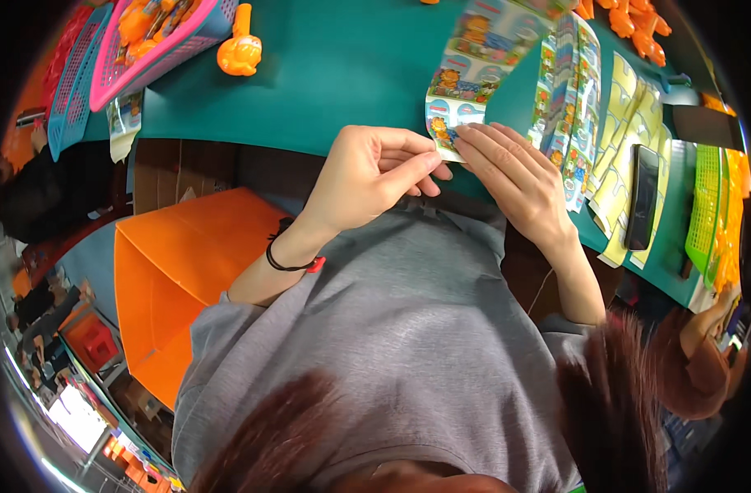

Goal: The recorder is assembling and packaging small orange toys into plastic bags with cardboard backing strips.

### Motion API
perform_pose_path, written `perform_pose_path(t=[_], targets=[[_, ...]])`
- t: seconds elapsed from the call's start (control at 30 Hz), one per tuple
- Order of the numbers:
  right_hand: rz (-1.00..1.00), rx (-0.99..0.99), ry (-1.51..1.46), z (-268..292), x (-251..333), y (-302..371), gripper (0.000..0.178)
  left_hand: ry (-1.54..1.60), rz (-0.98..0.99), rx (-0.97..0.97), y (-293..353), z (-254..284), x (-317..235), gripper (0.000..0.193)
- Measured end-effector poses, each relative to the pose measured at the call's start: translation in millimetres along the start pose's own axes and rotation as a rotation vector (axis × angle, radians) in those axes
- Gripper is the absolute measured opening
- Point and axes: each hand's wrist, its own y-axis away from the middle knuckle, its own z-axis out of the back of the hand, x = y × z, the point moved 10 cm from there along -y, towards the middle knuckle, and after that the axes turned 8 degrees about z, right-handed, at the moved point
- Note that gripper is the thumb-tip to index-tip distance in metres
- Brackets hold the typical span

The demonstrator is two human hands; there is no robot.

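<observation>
A long printed sticker strip (pixel 466 72) with orange cartoon cats runs across the green table, its far part curving up and out of sight. At its near end, by the table's front edge, my left hand (pixel 363 177) pinches thumb and forefinger together at the corner. Whatever sits between those fingertips is mostly hidden. My right hand (pixel 515 177) lies across the strip's near right side, fingers stretched out side by side and pressing on it. Just right of that hand lie more sticker strips (pixel 566 99), stacked and overlapping.
Yellowish backing strips (pixel 622 156) and a black phone (pixel 642 197) lie at the right, near a green basket (pixel 704 209). A pink basket (pixel 157 70) of orange toys stands far left, beside a single orange toy (pixel 240 51). An orange bin (pixel 190 271) is below the table.
</observation>
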Motion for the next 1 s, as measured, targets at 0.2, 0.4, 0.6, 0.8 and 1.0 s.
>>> perform_pose_path(t=[0.2,0.4,0.6,0.8,1.0], targets=[[-0.338,-0.111,-0.444,-1.6,-16.1,-1.6,0.033,-0.004,-0.036,-0.015,1.9,-1.1,9.2,0.014],[-0.707,-0.141,-0.684,-21.1,-31.5,15.7,0.022,-0.05,-0.192,-0.057,5.2,-3.5,-0.1,0.014],[-0.66,-0.16,-0.672,-14.2,-28.1,10.6,0.015,-0.117,-0.228,-0.031,4.8,-8.5,-0.3,0.014],[-0.543,-0.167,-0.55,-2.4,-21.2,1.2,0.01,-0.143,-0.248,-0.064,8.0,-9.1,-3.1,0.013],[-0.523,-0.118,-0.57,-7.6,-22.3,2.0,0.013,-0.262,-0.297,-0.07,8.4,-10.7,-5.9,0.012]])
